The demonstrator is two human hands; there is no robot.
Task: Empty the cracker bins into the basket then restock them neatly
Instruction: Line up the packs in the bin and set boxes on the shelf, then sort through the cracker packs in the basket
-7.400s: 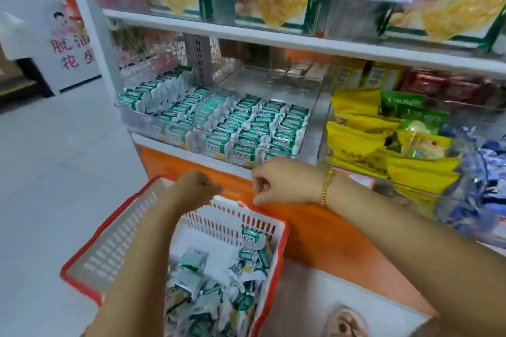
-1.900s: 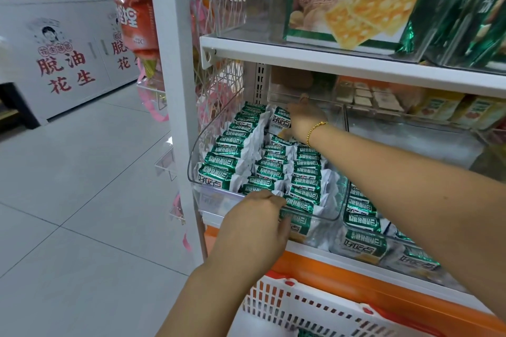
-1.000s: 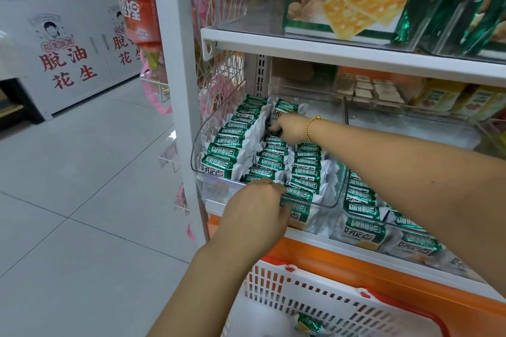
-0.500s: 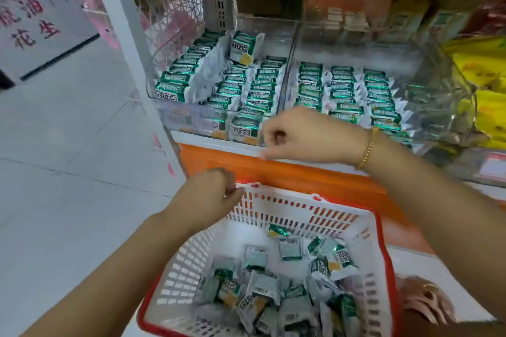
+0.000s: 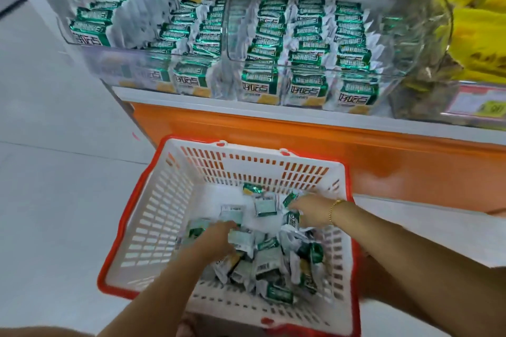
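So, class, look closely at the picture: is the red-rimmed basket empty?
No, a heap of loose cracker packets lies on the bottom of the basket.

we cannot see the fingertips of the left hand [image 5: 216,241], which are sunk among the cracker packets [image 5: 269,257] in the basket [image 5: 153,216]. we cannot tell whether the right hand [image 5: 309,212] grips a packet. the basket's near rim runs off the bottom edge. the yellow bags [image 5: 476,24] are blurred and cut by the right edge, and the price tag [image 5: 482,102] is unreadable.
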